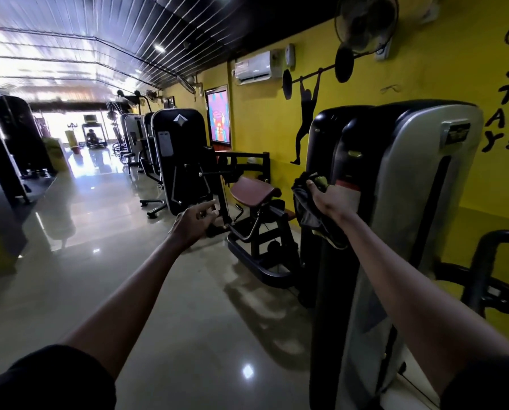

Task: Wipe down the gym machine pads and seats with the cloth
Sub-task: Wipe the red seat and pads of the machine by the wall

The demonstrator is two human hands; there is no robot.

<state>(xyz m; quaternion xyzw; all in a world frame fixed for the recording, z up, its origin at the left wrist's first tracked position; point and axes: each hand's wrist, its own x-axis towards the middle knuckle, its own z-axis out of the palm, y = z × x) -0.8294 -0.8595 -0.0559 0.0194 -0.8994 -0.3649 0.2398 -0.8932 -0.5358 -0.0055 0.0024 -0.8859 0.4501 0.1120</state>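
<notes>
Our right hand point(325, 198) is curled round a bunch of dark, soft cloth point(306, 213). The cloth hangs crumpled below the fist and shows a yellow-green patch near the fingers. It sits at the front edge of the nearest machine's tall shroud point(424, 202), a rounded casing with glossy black sides and a smooth silver-grey face. We cannot tell whether the cloth touches it.

Our left hand point(194, 220) is stretched forward and holds nothing, its fingers loosely spread and the forefinger pointing ahead.

Just beyond both hands stands a bench with a padded, red-brown curved pad point(254, 193) on a black tubular frame point(262, 255). Behind it is another black weight-stack casing point(179, 149), rounded at the top, with a pale diamond mark. More machines line up beyond it.

The floor point(129, 261) is polished pale tile that mirrors the lights. To the right runs a matte yellow wall point(262, 128) bearing a black weightlifter silhouette point(306, 113), a white air conditioner point(253, 68) and a round caged fan point(365, 22).
</notes>
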